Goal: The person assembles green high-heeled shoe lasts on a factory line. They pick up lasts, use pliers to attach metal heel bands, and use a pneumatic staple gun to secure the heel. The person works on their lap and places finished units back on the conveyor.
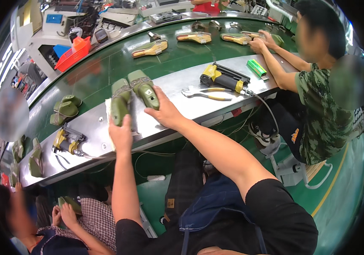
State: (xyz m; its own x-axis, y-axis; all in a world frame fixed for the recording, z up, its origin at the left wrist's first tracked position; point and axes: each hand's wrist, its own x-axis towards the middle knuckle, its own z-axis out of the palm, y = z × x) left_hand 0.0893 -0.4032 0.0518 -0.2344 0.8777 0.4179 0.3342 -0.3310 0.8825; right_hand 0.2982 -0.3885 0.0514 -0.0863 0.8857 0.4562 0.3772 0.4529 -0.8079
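Note:
Two green shoe lasts are side by side over the metal ledge (177, 87) in front of me, each with a patterned strap around it. My left hand (120, 134) is closed on the near end of the left shoe last (121, 102). Around the near end of the right shoe last (145, 91), my right hand (167, 110) is closed, thumb and fingers on its sides. To the right of them on the ledge lie pincers (209, 93) with yellow-and-black handles and a yellow-and-black staple gun (224, 78).
A green conveyor belt (101, 76) curves behind the ledge, carrying several lasts with tan soles (150, 49). Green lasts (65, 109) and another staple gun (68, 140) are at left. A co-worker (318, 85) handles a last at right; another person (75, 225) sits lower left. An air hose (271, 112) hangs down.

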